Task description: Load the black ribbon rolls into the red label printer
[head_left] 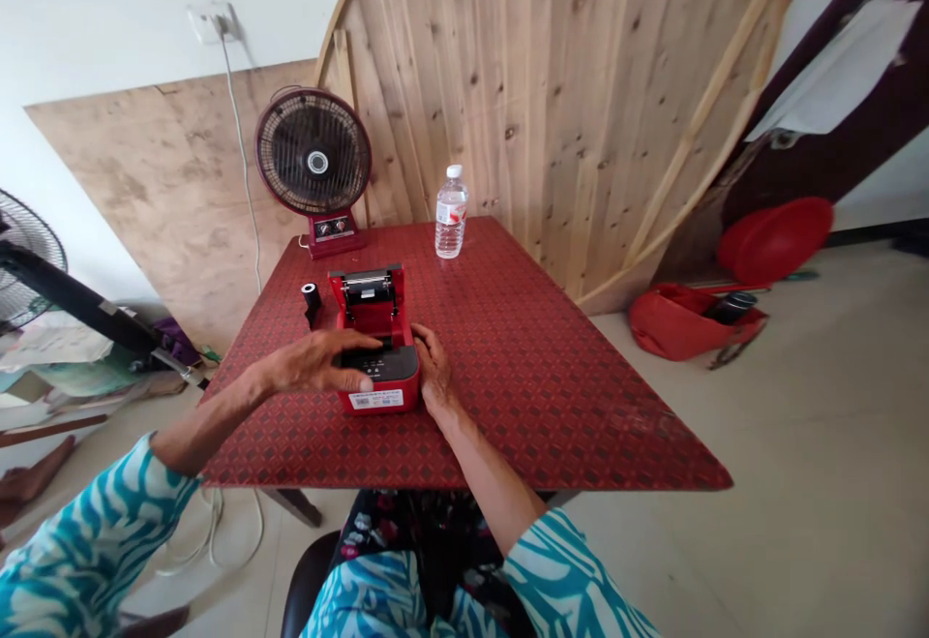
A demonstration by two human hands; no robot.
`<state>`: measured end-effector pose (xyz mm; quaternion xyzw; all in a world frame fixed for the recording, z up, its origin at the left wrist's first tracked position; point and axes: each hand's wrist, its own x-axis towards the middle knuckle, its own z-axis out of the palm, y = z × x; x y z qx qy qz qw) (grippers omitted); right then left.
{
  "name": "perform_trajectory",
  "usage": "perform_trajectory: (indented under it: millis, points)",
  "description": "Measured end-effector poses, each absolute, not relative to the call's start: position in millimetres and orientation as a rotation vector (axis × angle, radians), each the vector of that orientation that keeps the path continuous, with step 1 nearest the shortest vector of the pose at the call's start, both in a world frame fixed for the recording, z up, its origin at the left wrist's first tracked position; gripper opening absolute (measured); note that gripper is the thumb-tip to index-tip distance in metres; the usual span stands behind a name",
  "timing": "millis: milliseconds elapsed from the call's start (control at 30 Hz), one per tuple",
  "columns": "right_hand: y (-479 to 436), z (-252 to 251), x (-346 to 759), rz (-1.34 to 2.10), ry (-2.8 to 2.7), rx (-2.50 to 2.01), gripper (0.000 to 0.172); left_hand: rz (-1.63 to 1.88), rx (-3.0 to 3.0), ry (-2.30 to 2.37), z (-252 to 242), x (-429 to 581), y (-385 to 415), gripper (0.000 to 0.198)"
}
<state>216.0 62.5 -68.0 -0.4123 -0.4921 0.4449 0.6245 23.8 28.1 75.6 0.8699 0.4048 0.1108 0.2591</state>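
Observation:
A small red and black printer (pixel 377 367) stands on the table with its lid (pixel 367 299) raised, showing a roller inside. Over its top panel lies my left hand (pixel 312 362), fingers stretched toward the opening and thumb near the front label. The left fingertips partly cover the inside. My right hand (pixel 435 372) is closed against the printer's right side, its fingers bent along the casing and partly hidden. Left of the printer, a small black roll (pixel 311 297) stands upright with a loose dark strip hanging from it.
A red-patterned cloth covers the table (pixel 552 377). At the back stand a maroon fan (pixel 315 168) and a clear plastic bottle (pixel 451 217). A large wooden panel (pixel 566 86) leans behind. A red bag (pixel 672 323) lies on the floor at right; another fan (pixel 25 260) is at far left.

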Motion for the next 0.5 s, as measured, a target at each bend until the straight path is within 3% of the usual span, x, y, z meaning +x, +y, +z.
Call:
perform_trajectory:
  millis: [100, 267, 500]
  points:
    - [63, -69, 216, 1.036, -1.118, -0.949, 0.036, 0.326, 2.604, 1.039, 63, 19, 6, 0.069]
    - [63, -71, 215, 1.062, -1.099, -0.927, 0.037, 0.49, 2.769, 1.104, 48, 18, 0, 0.047]
    - [64, -71, 216, 1.073, -1.084, -0.94, 0.037, 0.607, 2.655, 1.065, 49, 14, 9, 0.037]
